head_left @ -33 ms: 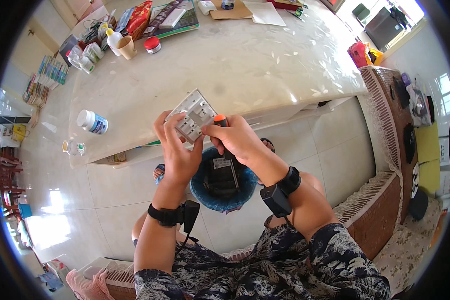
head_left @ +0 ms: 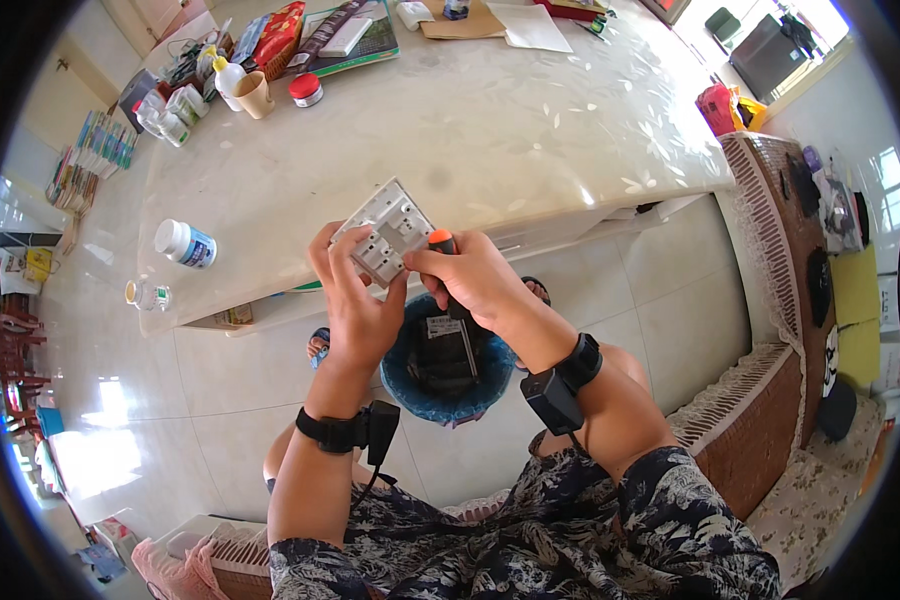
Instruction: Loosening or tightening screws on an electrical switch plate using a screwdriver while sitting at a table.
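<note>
A white square wall switch or socket plate (head_left: 400,228), its moulded back facing up, is tilted above the table's near edge. Closed on its left and lower edges are the fingers of my left hand (head_left: 358,290). My right hand (head_left: 478,280) is wrapped round a screwdriver (head_left: 442,241) with a black and orange handle, its metal shaft pointing down and away from the plate. The thumb of that hand touches or nearly touches the plate's lower right edge. Below both hands stands a bin with a blue liner (head_left: 400,378), with dark contents and a label inside.
The pale glossy table (head_left: 530,150) spreads ahead. At its left are a white bottle (head_left: 184,244) and a small clear jar (head_left: 148,295). Farther back stand a paper cup (head_left: 254,95), a red-lidded jar (head_left: 305,90), a pump bottle (head_left: 226,77) and books. A brown sofa (head_left: 750,425) lies right.
</note>
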A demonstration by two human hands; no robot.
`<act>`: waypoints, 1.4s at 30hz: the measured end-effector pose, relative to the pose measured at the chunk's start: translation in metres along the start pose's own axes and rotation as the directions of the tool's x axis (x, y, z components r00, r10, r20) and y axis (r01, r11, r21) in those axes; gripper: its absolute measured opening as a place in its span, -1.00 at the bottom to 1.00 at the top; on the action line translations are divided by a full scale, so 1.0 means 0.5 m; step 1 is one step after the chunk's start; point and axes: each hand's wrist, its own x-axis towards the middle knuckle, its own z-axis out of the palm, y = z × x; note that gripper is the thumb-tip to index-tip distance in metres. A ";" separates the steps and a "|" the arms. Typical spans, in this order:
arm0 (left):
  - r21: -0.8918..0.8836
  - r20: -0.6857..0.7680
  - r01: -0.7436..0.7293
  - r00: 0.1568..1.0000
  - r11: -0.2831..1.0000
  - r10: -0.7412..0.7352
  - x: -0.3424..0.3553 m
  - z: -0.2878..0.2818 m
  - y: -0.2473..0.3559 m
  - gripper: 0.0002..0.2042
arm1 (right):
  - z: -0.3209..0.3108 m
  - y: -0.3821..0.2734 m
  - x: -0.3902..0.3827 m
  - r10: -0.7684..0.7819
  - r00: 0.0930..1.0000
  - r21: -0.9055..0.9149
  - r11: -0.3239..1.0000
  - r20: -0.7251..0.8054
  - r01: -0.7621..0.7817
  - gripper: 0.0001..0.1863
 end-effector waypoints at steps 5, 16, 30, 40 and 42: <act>0.052 0.006 -0.001 1.000 0.999 0.001 -0.005 -0.002 -0.008 -0.29 | 0.000 0.012 0.007 0.032 0.999 0.021 0.999 -0.007 -0.032 -0.82; 0.132 0.015 -0.103 0.995 0.986 0.102 -0.003 -0.005 -0.009 -0.31 | -0.002 0.001 0.004 0.095 0.995 0.051 0.994 0.024 -0.096 -0.82; 0.056 0.021 -0.049 0.999 0.997 0.048 -0.003 -0.002 -0.004 -0.31 | -0.006 0.005 0.005 0.057 0.998 0.067 0.996 0.027 -0.059 -0.83; 0.053 0.016 -0.020 1.000 0.998 0.019 -0.002 -0.007 0.003 -0.29 | 0.005 -0.003 -0.008 -0.043 0.999 -0.073 0.996 0.027 0.045 -0.80; 0.043 0.014 -0.009 1.000 0.999 0.009 -0.002 -0.008 0.001 -0.29 | 0.011 -0.005 -0.010 -0.074 0.997 -0.114 0.991 -0.012 0.072 -0.80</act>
